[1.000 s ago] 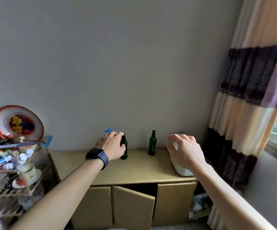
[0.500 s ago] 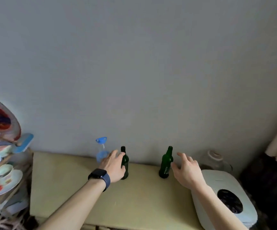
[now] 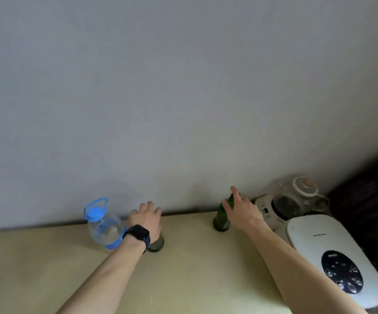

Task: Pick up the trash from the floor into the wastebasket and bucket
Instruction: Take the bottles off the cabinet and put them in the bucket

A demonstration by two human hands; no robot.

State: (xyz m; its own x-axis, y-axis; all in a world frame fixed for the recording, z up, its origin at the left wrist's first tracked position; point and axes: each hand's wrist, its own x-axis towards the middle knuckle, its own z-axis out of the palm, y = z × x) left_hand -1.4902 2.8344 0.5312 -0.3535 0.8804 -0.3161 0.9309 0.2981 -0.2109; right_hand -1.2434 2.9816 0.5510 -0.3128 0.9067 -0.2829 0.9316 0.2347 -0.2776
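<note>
Two green glass bottles stand on a pale yellow cabinet top (image 3: 194,268) near the wall. My left hand (image 3: 148,219), with a dark watch on its wrist, is wrapped over the left bottle (image 3: 157,244); only the bottle's base shows below the hand. My right hand (image 3: 242,210) holds the upper part of the right bottle (image 3: 221,222), its neck between thumb and forefinger. Both bottles rest upright on the cabinet. No wastebasket, bucket or floor is in view.
A clear plastic water bottle (image 3: 103,226) with a blue cap and handle stands just left of my left hand. A white cooker (image 3: 332,257) with a dark control panel sits at the right, with a glass kettle (image 3: 296,198) on a base behind it.
The view has moved closer and tilted down onto the cabinet top. My right hand reached the right bottle and closed round its neck. My left hand stayed on the left bottle.
</note>
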